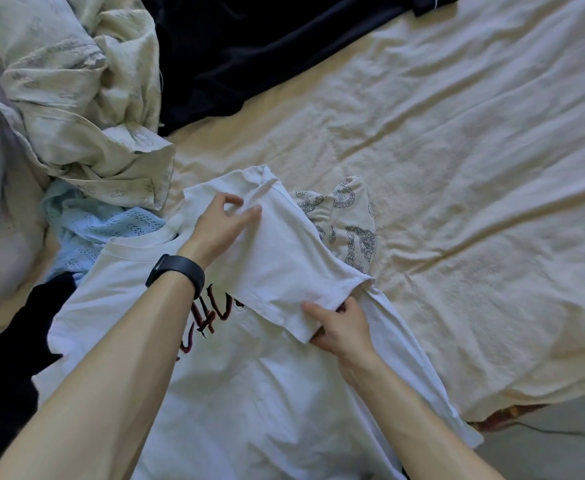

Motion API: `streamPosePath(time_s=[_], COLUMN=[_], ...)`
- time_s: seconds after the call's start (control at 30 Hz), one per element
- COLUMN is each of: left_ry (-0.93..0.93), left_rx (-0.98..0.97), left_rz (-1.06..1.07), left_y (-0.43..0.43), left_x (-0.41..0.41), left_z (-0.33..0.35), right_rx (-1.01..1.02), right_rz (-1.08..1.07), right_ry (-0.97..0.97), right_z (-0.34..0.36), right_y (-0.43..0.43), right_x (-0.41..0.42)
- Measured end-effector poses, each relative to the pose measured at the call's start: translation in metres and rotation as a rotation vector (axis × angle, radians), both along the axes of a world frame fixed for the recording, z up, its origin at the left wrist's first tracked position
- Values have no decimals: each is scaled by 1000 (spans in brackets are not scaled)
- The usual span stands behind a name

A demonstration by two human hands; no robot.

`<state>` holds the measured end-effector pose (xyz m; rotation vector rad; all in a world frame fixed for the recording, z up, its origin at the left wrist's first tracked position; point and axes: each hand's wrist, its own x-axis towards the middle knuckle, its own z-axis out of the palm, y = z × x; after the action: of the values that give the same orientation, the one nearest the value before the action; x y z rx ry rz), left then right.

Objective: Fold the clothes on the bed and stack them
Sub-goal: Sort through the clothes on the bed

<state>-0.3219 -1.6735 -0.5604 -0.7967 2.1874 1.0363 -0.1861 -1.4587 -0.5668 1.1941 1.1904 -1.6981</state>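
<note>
The white T-shirt (249,393) lies spread beneath both hands. Its folded-over sleeve (277,258) runs lengthwise between them: the left hand (220,225) pinches the shoulder end, farther out; the right hand (341,329) grips the hem, nearer.

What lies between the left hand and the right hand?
The white T-shirt's sleeve, folded in over the chest: left hand holds its shoulder end, right hand grips its hem. Shown in the head view.

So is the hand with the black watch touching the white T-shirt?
Touching. The head view shows the left hand, the one with the watch, pinching the white T-shirt at its folded-over sleeve with thumb and fingertip.
</note>
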Motion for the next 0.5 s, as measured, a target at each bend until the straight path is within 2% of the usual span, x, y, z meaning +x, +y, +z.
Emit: streamPosePath(time_s=[0.13,0.23,0.27,0.33,0.4,0.43,0.5], left_ry=[-114,-7,44,169,322,365,337], left_rx=[-17,-134,-191,-369,-517,-537,-536], left_rz=[-127,-109,-123,-224,-277,-289,-352], left_y=[-17,-18,-15,-1,21,34,56], left_x=[27,41,46,58,76,85,102], left_z=[3,8,8,7,6,5,-3], right_rx=[104,218,251,278,421,554,742], right_rz=[119,287,408,807,1183,1215,1028], right_ry=[13,50,60,78,186,299,563], right_z=[0,5,9,17,21,22,25], right_y=[-4,-4,-1,11,22,25,19], right_x=[16,17,14,5,-6,-14,-40])
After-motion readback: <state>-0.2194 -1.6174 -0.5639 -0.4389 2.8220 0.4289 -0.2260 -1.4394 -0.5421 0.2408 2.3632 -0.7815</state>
